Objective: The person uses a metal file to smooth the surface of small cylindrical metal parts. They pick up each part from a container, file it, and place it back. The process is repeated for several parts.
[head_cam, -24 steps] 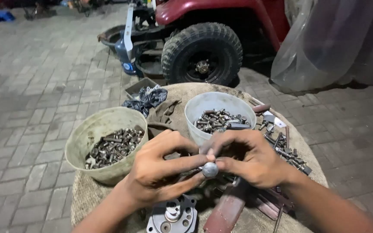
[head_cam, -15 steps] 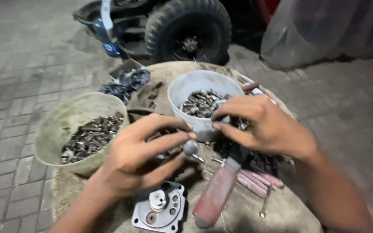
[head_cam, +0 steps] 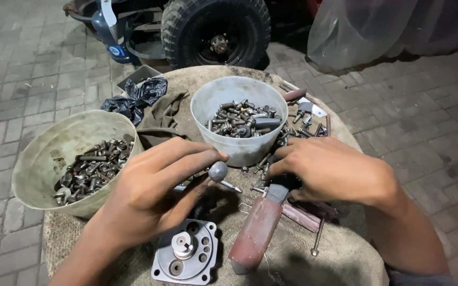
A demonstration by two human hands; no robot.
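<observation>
My left hand (head_cam: pixel 157 185) pinches a small grey metal part with a rounded head and a thin stem (head_cam: pixel 219 173) between thumb and forefinger, above the burlap-covered round table (head_cam: pixel 303 259). My right hand (head_cam: pixel 335 169) rests palm down on loose bolts and tools just in front of the pale grey bowl (head_cam: pixel 239 119), which is full of bolts; whether its fingers grip anything is hidden. A tool with a dull red handle (head_cam: pixel 255 233) lies under and in front of the right hand. A grey metal pump head with round holes (head_cam: pixel 185 258) lies at the near edge.
A cream bowl (head_cam: pixel 62 159) with dark bolts overhangs the table's left side. A black plastic bag (head_cam: pixel 136 98) and a brown rag (head_cam: pixel 163 119) lie behind it. A vehicle tyre (head_cam: pixel 216 32) and a blue jug (head_cam: pixel 113 34) stand beyond, on brick paving.
My hands have come apart: the right hand let go of the small part and dropped onto the loose bolts, while the left hand kept the part. The view tilted further down.
</observation>
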